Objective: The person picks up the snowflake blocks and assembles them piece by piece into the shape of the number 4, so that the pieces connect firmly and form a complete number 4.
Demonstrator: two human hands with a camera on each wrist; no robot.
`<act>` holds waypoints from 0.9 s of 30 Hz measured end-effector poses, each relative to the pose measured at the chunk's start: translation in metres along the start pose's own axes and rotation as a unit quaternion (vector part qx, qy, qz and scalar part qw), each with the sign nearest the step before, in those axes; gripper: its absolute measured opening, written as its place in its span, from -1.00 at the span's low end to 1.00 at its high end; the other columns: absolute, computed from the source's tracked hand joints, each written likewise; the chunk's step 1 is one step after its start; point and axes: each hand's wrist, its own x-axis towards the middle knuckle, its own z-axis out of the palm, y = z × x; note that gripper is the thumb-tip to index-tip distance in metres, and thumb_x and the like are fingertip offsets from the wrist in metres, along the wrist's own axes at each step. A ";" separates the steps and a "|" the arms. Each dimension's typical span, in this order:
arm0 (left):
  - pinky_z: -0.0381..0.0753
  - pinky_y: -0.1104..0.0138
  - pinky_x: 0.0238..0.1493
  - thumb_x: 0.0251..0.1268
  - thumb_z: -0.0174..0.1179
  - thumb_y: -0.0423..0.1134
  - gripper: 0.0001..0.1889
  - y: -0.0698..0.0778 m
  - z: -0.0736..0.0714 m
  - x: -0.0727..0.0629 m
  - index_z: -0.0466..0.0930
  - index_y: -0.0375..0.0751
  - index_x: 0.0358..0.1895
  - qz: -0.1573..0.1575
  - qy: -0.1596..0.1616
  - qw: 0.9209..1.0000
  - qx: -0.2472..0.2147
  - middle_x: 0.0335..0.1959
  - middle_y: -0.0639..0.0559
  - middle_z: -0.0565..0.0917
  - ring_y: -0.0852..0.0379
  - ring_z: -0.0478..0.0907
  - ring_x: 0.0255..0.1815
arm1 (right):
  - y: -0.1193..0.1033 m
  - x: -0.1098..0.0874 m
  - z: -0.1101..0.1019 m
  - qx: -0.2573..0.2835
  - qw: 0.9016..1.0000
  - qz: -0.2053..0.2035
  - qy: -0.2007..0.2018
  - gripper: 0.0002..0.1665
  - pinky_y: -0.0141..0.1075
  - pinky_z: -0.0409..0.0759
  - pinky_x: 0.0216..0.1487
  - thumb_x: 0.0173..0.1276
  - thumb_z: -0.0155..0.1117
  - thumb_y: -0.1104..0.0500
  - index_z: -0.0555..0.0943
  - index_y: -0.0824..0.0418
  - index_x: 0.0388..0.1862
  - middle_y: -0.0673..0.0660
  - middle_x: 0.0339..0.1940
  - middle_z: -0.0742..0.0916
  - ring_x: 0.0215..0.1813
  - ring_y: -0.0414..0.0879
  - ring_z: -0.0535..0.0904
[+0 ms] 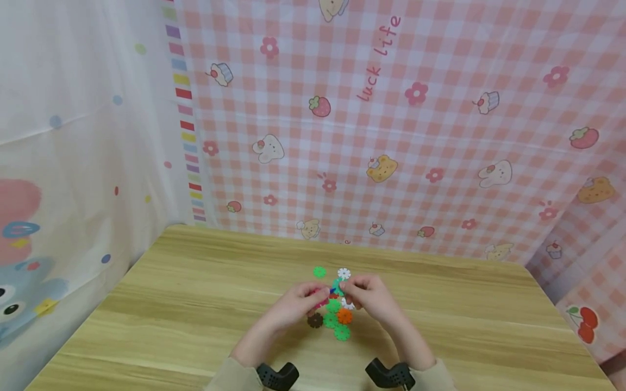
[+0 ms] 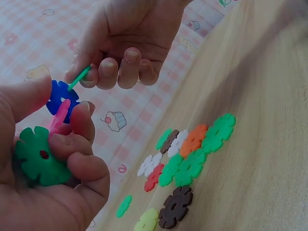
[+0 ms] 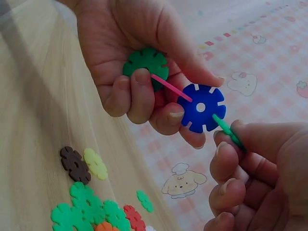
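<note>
My left hand [image 1: 304, 298] holds a short chain of notched plastic snowflake discs above the table. In the right wrist view, the chain has a dark green disc [image 3: 147, 65], a pink disc [image 3: 169, 86] seen edge-on, and a blue disc [image 3: 202, 108]. Thumb and fingers of that hand pinch the blue disc, while other fingers curl over the green one. Between thumb and forefinger, my right hand [image 3: 269, 175] pinches a bright green disc [image 3: 228, 131], edge-on. Its rim meets the blue disc's edge; how deep it sits in the notch I cannot tell.
Several loose discs lie on the wooden table [image 1: 195, 304] below the hands, among them an orange disc [image 1: 344, 316], a dark brown disc [image 1: 315, 320], a white disc [image 1: 344, 273] and a yellow disc [image 3: 95, 163]. A checked pink cloth [image 1: 440, 136] hangs behind the table.
</note>
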 end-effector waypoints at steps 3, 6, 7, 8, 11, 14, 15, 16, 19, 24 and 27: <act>0.25 0.42 -0.49 0.49 0.04 -0.13 -0.61 0.001 0.001 0.000 0.56 -0.41 0.09 0.003 -0.004 1.000 -0.002 -0.61 0.10 0.33 0.20 0.20 -0.58 | 0.001 0.000 0.000 0.005 1.000 -0.003 -0.012 -0.56 -0.40 0.24 -0.50 0.46 0.16 0.15 0.47 0.42 -0.57 0.04 -0.71 0.42 -0.58 -0.19 0.27; 0.24 0.45 -0.51 0.49 0.04 -0.14 -0.62 0.000 0.002 0.001 0.57 -0.43 0.07 0.004 -0.009 1.000 -0.005 -0.61 0.10 0.33 0.20 0.19 -0.58 | 0.002 0.000 -0.001 0.006 1.000 -0.001 -0.016 -0.56 -0.40 0.24 -0.50 0.46 0.16 0.15 0.47 0.43 -0.57 0.03 -0.72 0.41 -0.59 -0.19 0.27; 0.23 0.45 -0.51 0.50 0.03 -0.14 -0.62 0.000 0.002 0.001 0.57 -0.45 0.04 0.005 -0.011 1.000 -0.008 -0.61 0.10 0.32 0.20 0.19 -0.58 | 0.002 0.000 -0.001 0.007 1.000 0.001 -0.016 -0.56 -0.40 0.24 -0.50 0.46 0.16 0.15 0.47 0.43 -0.57 0.03 -0.72 0.41 -0.59 -0.19 0.27; 0.23 0.45 -0.50 0.50 0.03 -0.15 -0.63 0.000 0.002 0.002 0.57 -0.47 -0.01 0.005 -0.012 1.000 -0.010 -0.60 0.10 0.32 0.20 0.19 -0.57 | 0.002 0.000 -0.001 0.007 1.000 0.003 -0.015 -0.55 -0.40 0.23 -0.50 0.46 0.17 0.14 0.47 0.43 -0.57 0.03 -0.72 0.41 -0.59 -0.19 0.27; 0.23 0.43 -0.48 0.51 0.01 -0.14 -0.63 0.000 0.004 0.002 0.54 -0.49 -0.11 0.000 -0.010 1.000 -0.019 -0.60 0.10 0.31 0.20 0.20 -0.57 | 0.001 0.000 -0.001 0.017 1.000 0.014 -0.014 -0.55 -0.40 0.24 -0.52 0.45 0.18 0.12 0.47 0.44 -0.56 0.03 -0.72 0.41 -0.60 -0.19 0.26; 0.28 0.42 -0.45 0.51 0.01 -0.12 -0.62 0.001 0.004 0.002 0.51 -0.49 -0.16 -0.008 -0.007 0.999 -0.031 -0.59 0.09 0.33 0.20 0.23 -0.55 | -0.001 0.000 -0.001 0.024 0.999 0.019 -0.018 -0.55 -0.39 0.25 -0.53 0.45 0.19 0.11 0.47 0.44 -0.54 0.03 -0.72 0.40 -0.61 -0.19 0.25; 0.31 0.42 -0.45 0.50 0.01 -0.12 -0.62 0.001 0.005 0.002 0.52 -0.48 -0.15 -0.011 -0.008 0.999 -0.035 -0.59 0.09 0.35 0.20 0.24 -0.56 | -0.001 -0.001 -0.001 0.024 0.999 0.017 -0.022 -0.55 -0.38 0.24 -0.53 0.45 0.18 0.11 0.47 0.43 -0.54 0.04 -0.72 0.40 -0.61 -0.19 0.24; 0.33 0.42 -0.45 0.50 0.01 -0.11 -0.63 0.001 0.005 0.002 0.53 -0.46 -0.15 -0.013 -0.010 0.999 -0.041 -0.57 0.08 0.39 0.20 0.26 -0.56 | -0.002 -0.001 -0.001 0.022 0.999 0.013 -0.026 -0.55 -0.38 0.24 -0.53 0.45 0.18 0.11 0.47 0.43 -0.55 0.04 -0.72 0.39 -0.61 -0.19 0.24; 0.36 0.44 -0.47 0.50 0.00 -0.10 -0.63 0.002 0.005 0.002 0.52 -0.45 -0.14 -0.018 -0.025 0.998 -0.055 -0.48 0.04 0.49 0.23 0.28 -0.57 | -0.001 -0.001 -0.003 0.007 0.999 -0.001 -0.039 -0.55 -0.38 0.24 -0.54 0.47 0.15 0.12 0.48 0.42 -0.56 0.05 -0.71 0.39 -0.61 -0.19 0.23; 0.37 0.47 -0.49 0.50 -0.01 -0.10 -0.60 0.002 0.004 0.002 0.50 -0.49 -0.08 -0.016 -0.036 0.998 -0.055 -0.36 0.00 0.55 0.25 0.29 -0.57 | 0.000 -0.001 -0.005 -0.010 0.999 -0.006 -0.044 -0.51 -0.40 0.24 -0.54 0.51 0.09 0.10 0.50 0.47 -0.51 0.06 -0.70 0.42 -0.63 -0.20 0.22; 0.38 0.46 -0.48 0.50 0.00 -0.11 -0.62 0.002 0.003 0.001 0.50 -0.48 -0.07 -0.013 -0.028 0.998 -0.047 -0.36 0.01 0.56 0.24 0.31 -0.55 | 0.000 -0.001 -0.007 -0.002 1.000 0.011 -0.028 -0.50 -0.39 0.27 -0.51 0.54 0.05 0.10 0.54 0.53 -0.42 0.07 -0.66 0.49 -0.62 -0.19 0.24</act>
